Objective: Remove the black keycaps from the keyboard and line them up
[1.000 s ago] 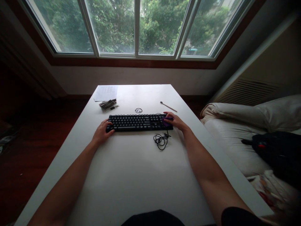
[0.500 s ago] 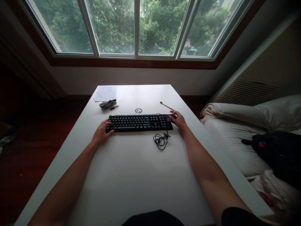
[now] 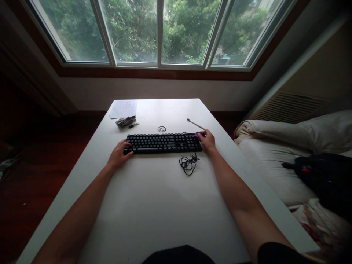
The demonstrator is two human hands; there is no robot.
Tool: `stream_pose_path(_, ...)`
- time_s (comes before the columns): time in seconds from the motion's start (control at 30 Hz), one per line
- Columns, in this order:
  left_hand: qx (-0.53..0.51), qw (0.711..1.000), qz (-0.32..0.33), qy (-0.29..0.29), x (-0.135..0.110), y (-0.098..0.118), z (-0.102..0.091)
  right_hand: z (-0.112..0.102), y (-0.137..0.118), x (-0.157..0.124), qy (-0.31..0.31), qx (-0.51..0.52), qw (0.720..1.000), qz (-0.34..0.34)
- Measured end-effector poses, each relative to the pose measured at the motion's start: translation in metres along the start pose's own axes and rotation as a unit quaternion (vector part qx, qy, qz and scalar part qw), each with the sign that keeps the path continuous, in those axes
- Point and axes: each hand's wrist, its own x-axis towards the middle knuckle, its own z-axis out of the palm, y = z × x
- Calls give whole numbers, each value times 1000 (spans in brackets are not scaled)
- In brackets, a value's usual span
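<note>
A black keyboard [image 3: 162, 143] lies across the far middle of the white table [image 3: 154, 205]. My left hand [image 3: 118, 154] grips its left end, thumb on the front edge. At the keyboard's far right corner, my right hand [image 3: 207, 140] is closed on a small purple object [image 3: 197, 135]. The keyboard's black cable [image 3: 188, 163] lies coiled just in front of the right end.
A thin stick-like tool [image 3: 195, 124] lies beyond my right hand. A small round disc [image 3: 161, 129] sits behind the keyboard. A sheet of paper [image 3: 123, 108] and a bag of small parts [image 3: 125, 121] are at the far left. A bed with a dark bag [image 3: 324, 178] stands to the right.
My right hand has slid with the purple object from over the keyboard's right keys to its far right corner. My left hand and the keyboard have stayed put.
</note>
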Motion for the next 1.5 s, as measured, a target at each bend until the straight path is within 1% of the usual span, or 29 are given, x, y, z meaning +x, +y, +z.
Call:
stream_pose_path(0.07,1,1000,1,1,0,0,0,0,-6,-2,2,6,1000,-6)
stream_pose_path(0.13,1,1000,2,1,0,-1,2,6,-16,-3,-13,23,999,-40)
stream_pose_path(0.23,2,1000,1,-1,1,-1,3,16,-30,-4,-64,18,991,-114)
stream_pose_path(0.3,2,1000,-1,-2,1,-1,4,20,-34,-3,-91,-15,986,-138)
stream_pose_path(0.37,1,1000,-3,-1,0,0,3,19,-31,-1,-91,-46,987,-126)
stream_pose_path(0.43,0,1000,-3,1,0,1,3,14,-24,1,-66,-62,992,-93)
stream_pose_path(0.57,3,1000,-2,1,-1,1,0,-4,-10,5,-13,-80,997,-18)
stream_pose_path(0.63,2,1000,-2,0,0,0,0,-13,-9,5,-17,-59,998,2)
stream_pose_path(0.67,0,1000,-2,0,0,-1,0,-16,-11,5,-35,-32,999,0)
stream_pose_path(0.73,-3,1000,-2,1,1,-2,0,-20,-19,4,-107,44,993,-29)
stream_pose_path(0.8,-7,1000,-3,1,1,-2,1,-22,-28,2,-208,102,970,-77)
stream_pose_path(0.83,-7,1000,-2,0,1,-2,1,-22,-31,2,-249,112,957,-99)
stream_pose_path(0.87,-7,1000,-2,0,1,-2,1,-21,-32,2,-272,108,949,-117)
stream_pose_path(0.9,-6,1000,-2,1,1,-2,1,-21,-32,3,-275,96,948,-129)
stream_pose_path(0.93,-5,1000,-1,1,1,-2,1,-22,-30,4,-259,80,953,-135)
stream_pose_path(0.97,-4,1000,1,1,0,-2,1,-23,-26,5,-230,65,962,-133)
stream_pose_path(1.03,-2,1000,0,0,0,-3,0,-27,-17,8,-167,42,978,-116)
stream_pose_path(1.07,-1,1000,-1,0,0,-3,0,-30,-13,8,-150,37,982,-105)
stream_pose_path(1.1,0,1000,-3,-1,-1,-4,0,-32,-10,8,-146,39,984,-94)
stream_pose_path(1.17,1,1000,-5,-4,-1,-5,0,-35,-11,7,-178,63,979,-79)
stream_pose_path(1.23,0,1000,-5,-5,-1,-5,0,-34,-20,4,-243,102,962,-74)
stream_pose_path(1.3,-1,1000,-2,-4,0,-4,0,-30,-31,0,-302,115,942,-92)
stream_pose_path(1.33,-2,1000,-2,-3,0,-4,1,-27,-37,-1,-316,105,937,-110)
stream_pose_path(1.37,-2,1000,-2,-2,0,-3,1,-25,-41,-2,-319,89,934,-130)
stream_pose_path(1.43,-3,1000,-2,-3,1,-2,1,-21,-44,-2,-308,59,936,-158)
stream_pose_path(1.5,-4,1000,-3,-4,1,0,0,-22,-40,0,-298,50,940,-159)
